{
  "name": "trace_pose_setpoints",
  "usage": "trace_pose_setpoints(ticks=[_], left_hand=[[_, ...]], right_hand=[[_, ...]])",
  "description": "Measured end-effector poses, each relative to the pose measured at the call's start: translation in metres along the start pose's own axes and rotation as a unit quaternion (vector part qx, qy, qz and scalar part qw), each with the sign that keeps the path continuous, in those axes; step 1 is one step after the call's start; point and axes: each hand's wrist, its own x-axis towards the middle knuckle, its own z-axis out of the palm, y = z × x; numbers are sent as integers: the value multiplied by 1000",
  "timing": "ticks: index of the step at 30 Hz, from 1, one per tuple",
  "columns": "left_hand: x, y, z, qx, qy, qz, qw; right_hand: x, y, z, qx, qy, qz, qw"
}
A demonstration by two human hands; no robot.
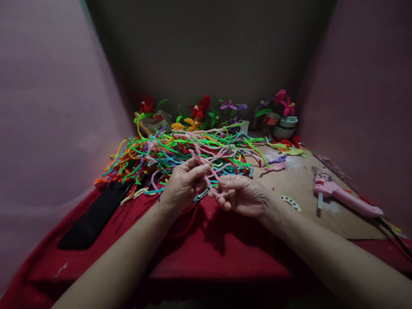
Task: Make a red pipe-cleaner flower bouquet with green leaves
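Between my two hands is a pink pipe cleaner (pixel 208 181), bent into a narrow loop. My left hand (pixel 189 178) pinches one side of it between thumb and fingers. The lower end of the loop is gripped by my right hand (pixel 240 194), thumb over the bent fingers. Just beyond the hands lies a large tangled pile of coloured pipe cleaners (pixel 174 148), and some pink ones there overlap the held piece in view. Scissors (pixel 201 195) with red handles lie on the cloth under my hands, partly hidden by them.
A black phone (pixel 93 219) lies at the left on the red cloth (pixel 222 262). On the cardboard (pixel 347 223) at the right rests a pink glue gun (pixel 347 197) with its cord. Finished pipe-cleaner flowers (pixel 199 107) and a lidded jar (pixel 286 126) stand along the back wall.
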Motion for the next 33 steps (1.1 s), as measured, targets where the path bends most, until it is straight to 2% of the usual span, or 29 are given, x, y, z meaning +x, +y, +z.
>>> trace_pose_setpoints(ticks=[4,7,13,18,21,24,27,30,33], left_hand=[[-1,1,1,34,16,4,999],[-1,0,1,71,19,34,997],[0,1,3,67,51,36,996],[-2,3,5,82,73,76,991],[-5,6,6,105,93,99,985],[-5,9,5,73,110,122,984],[-4,9,1,31,59,71,995],[-5,3,-3,80,-29,-17,996],[-5,-2,-5,131,-44,-23,990]], right_hand=[[-2,1,3,-4,-50,7,999],[-2,4,6,10,-49,-4,999],[2,8,8,-1,2,-44,999],[7,11,6,-27,48,-64,996],[7,12,8,-65,97,-69,991],[7,12,10,-110,144,-80,980],[6,12,10,-125,163,-106,973],[6,12,10,-115,170,-132,970],[6,11,8,-89,147,-122,978]])
